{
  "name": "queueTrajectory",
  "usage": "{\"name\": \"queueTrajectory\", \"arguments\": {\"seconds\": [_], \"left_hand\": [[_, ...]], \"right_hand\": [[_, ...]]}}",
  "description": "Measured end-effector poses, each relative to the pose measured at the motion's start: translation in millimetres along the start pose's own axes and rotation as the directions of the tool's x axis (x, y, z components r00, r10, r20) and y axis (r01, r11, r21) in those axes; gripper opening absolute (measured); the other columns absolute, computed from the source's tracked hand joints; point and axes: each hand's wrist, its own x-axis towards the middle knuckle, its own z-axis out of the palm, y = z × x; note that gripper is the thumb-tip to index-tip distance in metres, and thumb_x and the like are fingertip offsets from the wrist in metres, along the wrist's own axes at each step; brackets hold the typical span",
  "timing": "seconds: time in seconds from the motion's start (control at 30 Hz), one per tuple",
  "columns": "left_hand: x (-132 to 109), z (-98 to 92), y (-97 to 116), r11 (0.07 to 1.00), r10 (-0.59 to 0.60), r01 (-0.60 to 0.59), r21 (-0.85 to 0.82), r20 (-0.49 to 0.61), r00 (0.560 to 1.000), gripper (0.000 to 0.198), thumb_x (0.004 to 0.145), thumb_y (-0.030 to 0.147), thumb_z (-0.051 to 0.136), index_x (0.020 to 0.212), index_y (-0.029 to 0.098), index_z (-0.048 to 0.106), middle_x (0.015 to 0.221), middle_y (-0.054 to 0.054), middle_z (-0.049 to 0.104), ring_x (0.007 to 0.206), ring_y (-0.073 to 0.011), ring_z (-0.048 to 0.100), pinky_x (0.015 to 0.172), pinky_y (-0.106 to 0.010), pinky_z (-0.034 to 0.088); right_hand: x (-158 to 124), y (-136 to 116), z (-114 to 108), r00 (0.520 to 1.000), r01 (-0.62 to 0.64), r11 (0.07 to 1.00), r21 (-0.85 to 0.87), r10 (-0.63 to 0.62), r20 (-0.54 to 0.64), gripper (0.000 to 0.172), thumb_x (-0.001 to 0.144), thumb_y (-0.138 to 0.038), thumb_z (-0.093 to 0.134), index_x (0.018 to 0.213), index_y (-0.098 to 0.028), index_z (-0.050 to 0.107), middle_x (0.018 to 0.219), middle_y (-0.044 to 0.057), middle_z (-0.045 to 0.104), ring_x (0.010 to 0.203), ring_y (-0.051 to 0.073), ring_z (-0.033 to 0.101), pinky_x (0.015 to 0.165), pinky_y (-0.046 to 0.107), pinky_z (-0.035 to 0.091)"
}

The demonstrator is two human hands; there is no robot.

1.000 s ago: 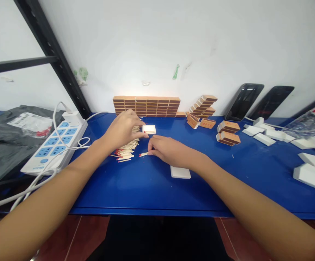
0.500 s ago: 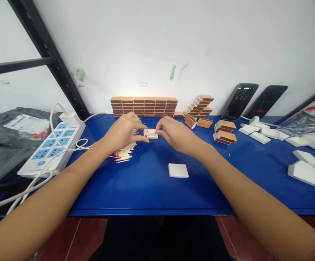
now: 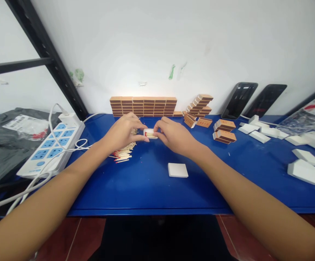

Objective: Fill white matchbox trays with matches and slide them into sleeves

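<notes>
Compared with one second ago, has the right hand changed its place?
Yes: judged against the matchbox stack at the back, the right hand has moved forward, closer to it, now at the white tray.

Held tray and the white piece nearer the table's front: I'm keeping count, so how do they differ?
The tray contains red-tipped matches; the white piece shows a plain face. The left hand holds the tray; the white piece lies untouched on the table. Both look white and rectangular.
</notes>
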Motion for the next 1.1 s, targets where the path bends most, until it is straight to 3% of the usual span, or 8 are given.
{"name": "queueTrajectory", "arguments": {"seconds": [0.13, 0.23, 0.33, 0.47, 0.6, 0.9, 1.1], "left_hand": [[0.1, -1.7, -1.8, 0.999, -0.005, 0.004, 0.04, 0.018, 1.0, 0.04, 0.087, 0.054, 0.086, 0.108, 0.02, 0.084, 0.096, -0.009, 0.08, 0.096, -0.0259, 0.064, 0.088, -0.04, 0.051], [-0.4, -2.3, -5.7, 0.994, -0.025, 0.021, 0.104, 0.035, 0.999, 0.032, 0.094, 0.048, 0.082, 0.11, 0.02, 0.084, 0.096, -0.009, 0.08, 0.098, -0.0271, 0.062, 0.089, -0.042, 0.05], [-0.8, -2.4, -9.9, 0.991, -0.035, 0.031, 0.132, 0.029, 0.999, 0.028, 0.098, 0.044, 0.078, 0.111, 0.02, 0.084, 0.096, -0.01, 0.08, 0.099, -0.0277, 0.062, 0.09, -0.043, 0.049], [-0.7, -1.9, -12.1, 0.99, -0.037, 0.037, 0.137, 0.001, 0.999, 0.035, 0.093, 0.052, 0.081, 0.108, 0.021, 0.085, 0.095, -0.009, 0.079, 0.096, -0.0265, 0.062, 0.087, -0.041, 0.049], [-0.5, -1.3, -11.8, 0.989, -0.021, 0.02, 0.144, 0.002, 1.0, 0.04, 0.09, 0.055, 0.083, 0.108, 0.02, 0.084, 0.094, -0.008, 0.079, 0.094, -0.0258, 0.061, 0.085, -0.04, 0.048], [-1.0, 0.3, -13.5, 0.989, -0.004, 0.005, 0.146, -0.009, 1.0, 0.04, 0.087, 0.057, 0.085, 0.106, 0.021, 0.085, 0.093, -0.008, 0.079, 0.092, -0.0263, 0.061, 0.086, -0.042, 0.047], [-0.5, -0.2, -13.5, 0.99, -0.013, 0.012, 0.139, 0.003, 1.0, 0.042, 0.087, 0.058, 0.085, 0.106, 0.021, 0.085, 0.093, -0.008, 0.079, 0.092, -0.0264, 0.061, 0.086, -0.041, 0.047]], "right_hand": [[-2.9, -7.7, -3.7, 0.994, 0.039, 0.997, 0.072, -0.032, -0.103, 0.009, 0.106, -0.02, 0.059, 0.107, -0.018, 0.067, 0.105, 0.007, 0.066, 0.087, 0.021, 0.06, 0.075, 0.032, 0.037], [-7.5, -24.2, -0.8, 0.983, 0.141, 0.974, 0.176, -0.116, -0.146, 0.007, 0.105, -0.021, 0.061, 0.103, -0.018, 0.068, 0.099, 0.005, 0.065, 0.084, 0.018, 0.058, 0.076, 0.031, 0.038], [-13.3, -45.7, 9.5, 0.97, 0.242, 0.925, 0.292, -0.234, -0.064, 0.007, 0.104, -0.021, 0.064, 0.1, -0.019, 0.07, 0.096, 0.003, 0.065, 0.082, 0.016, 0.057, 0.077, 0.03, 0.04], [-18.4, -67.3, 24.8, 0.948, 0.265, 0.894, 0.36, -0.31, 0.072, 0.011, 0.106, -0.024, 0.065, 0.11, -0.019, 0.074, 0.101, 0.004, 0.067, 0.087, 0.017, 0.059, 0.078, 0.031, 0.043], [-18.5, -73.8, 31.9, 0.93, 0.312, 0.893, 0.324, -0.357, 0.088, 0.019, 0.108, -0.026, 0.063, 0.118, -0.017, 0.076, 0.107, 0.007, 0.068, 0.092, 0.019, 0.062, 0.079, 0.032, 0.044], [-17.1, -76.2, 37.7, 0.928, 0.3, 0.898, 0.32, -0.353, 0.122, 0.02, 0.11, -0.026, 0.059, 0.121, -0.017, 0.073, 0.116, 0.01, 0.072, 0.106, 0.023, 0.067, 0.087, 0.036, 0.048], [-15.1, -79.1, 38.3, 0.948, 0.223, 0.885, 0.409, -0.294, 0.119, 0.015, 0.11, -0.021, 0.058, 0.102, -0.018, 0.071, 0.109, 0.006, 0.074, 0.1, 0.02, 0.067, 0.084, 0.034, 0.046]]}}
